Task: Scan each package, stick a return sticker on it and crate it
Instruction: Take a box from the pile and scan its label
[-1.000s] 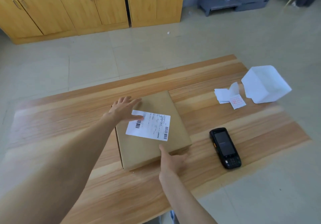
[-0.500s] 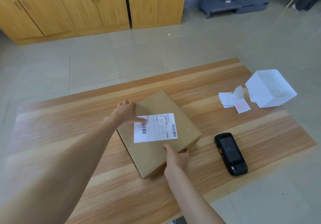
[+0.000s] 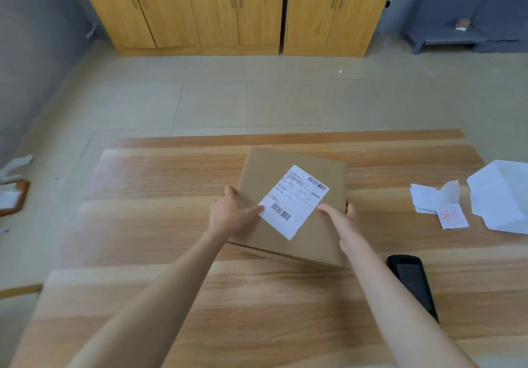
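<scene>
Open tabletop (image 3: 143,225) left of package (image 3: 311,245); scanner (image 3: 411,285) and papers (image 3: 428,199) crowd the right.

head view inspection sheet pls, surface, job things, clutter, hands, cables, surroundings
surface: wooden table, light striped grain.
job's things: cardboard package lying skewed at mid-table, white shipping label on top; black handheld scanner near the right forearm; return sticker with red print on the right; no crate seen.
clutter: white paper slips beside the sticker, larger white paper at the right edge.
hands: left hand grips the package's left edge, thumb on top; right hand grips its right edge.
cables: nothing seen.
surroundings: tiled floor, yellow wooden cabinets, grey bench, brown board with papers at far left.
</scene>
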Available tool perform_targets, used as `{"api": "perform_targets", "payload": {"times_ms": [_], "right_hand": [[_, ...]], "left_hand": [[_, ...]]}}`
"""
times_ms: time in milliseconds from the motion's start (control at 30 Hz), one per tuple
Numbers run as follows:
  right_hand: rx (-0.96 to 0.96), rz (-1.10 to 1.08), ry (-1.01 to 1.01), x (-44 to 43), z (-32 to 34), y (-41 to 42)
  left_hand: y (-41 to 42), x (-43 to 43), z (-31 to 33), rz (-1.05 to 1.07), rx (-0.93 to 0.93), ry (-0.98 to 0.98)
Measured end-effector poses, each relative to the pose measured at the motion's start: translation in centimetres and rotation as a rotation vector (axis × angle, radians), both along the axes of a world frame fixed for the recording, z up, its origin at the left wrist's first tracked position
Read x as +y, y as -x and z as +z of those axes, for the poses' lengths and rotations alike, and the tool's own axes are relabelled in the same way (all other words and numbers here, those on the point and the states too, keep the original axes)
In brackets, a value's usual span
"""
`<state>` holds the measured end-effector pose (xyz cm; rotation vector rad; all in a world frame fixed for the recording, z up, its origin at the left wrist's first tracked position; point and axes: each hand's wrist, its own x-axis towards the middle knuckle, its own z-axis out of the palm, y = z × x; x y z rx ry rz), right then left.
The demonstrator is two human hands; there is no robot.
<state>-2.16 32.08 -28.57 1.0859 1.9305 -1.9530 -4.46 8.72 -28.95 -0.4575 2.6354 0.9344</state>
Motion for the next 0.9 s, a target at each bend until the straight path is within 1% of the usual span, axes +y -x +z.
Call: {"api": "perform_targets", "payload": {"times_ms": [133, 267, 333, 567, 733, 900], "right_hand": [[-0.022, 0.174, -0.005, 0.8, -0.3, 1.6], [-0.042, 0.288, -0.002, 0.8, -1.0, 2.9], [-0.044, 0.323, -0.003, 0.7, -1.3, 3.4], [-0.044, 0.387, -0.024, 0.9, -2.9, 3.0], [0.007, 0.386, -0.141, 1.9, -2.8, 1.3], [0.054, 0.350, -0.280, 5.3, -2.7, -2.1]], "left_hand": [[-2.1, 0.5, -0.7, 0.117, -0.020, -0.063], [-2.6, 0.3, -1.2, 0.199, -0.013, -0.062], [-2.4, 0.1, -1.3, 0.207, -0.019, -0.052], [-2.1, 0.1, -1.7, 0.230, -0.082, 0.007], [-2.2, 0.6, -1.5, 0.249, -0.096, 0.051], [-2.1, 1.0, -1.4, 0.291, -0.088, 0.032]]}}
